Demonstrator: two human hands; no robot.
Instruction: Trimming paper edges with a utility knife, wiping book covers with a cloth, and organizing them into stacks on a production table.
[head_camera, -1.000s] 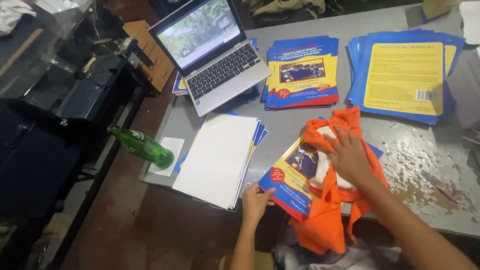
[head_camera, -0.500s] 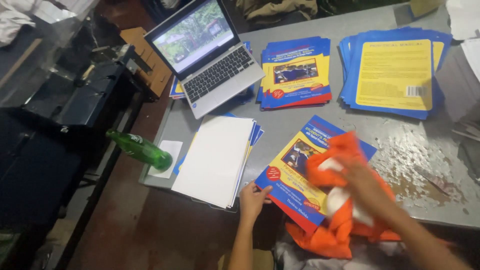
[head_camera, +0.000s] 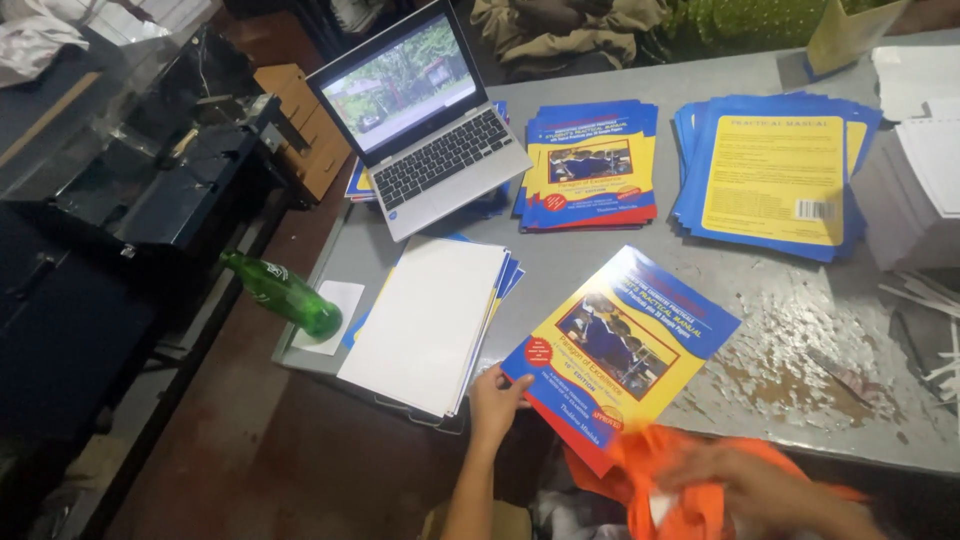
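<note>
On the desk (head_camera: 790, 330) lay one open laptop (head_camera: 425, 110), one green glass bottle (head_camera: 283, 293), one loose blue-and-yellow booklet (head_camera: 620, 350), two stacks of matching booklets (head_camera: 590, 165) (head_camera: 775, 175), one stack of white sheets (head_camera: 428, 322) and one orange cloth (head_camera: 680, 490).
</note>
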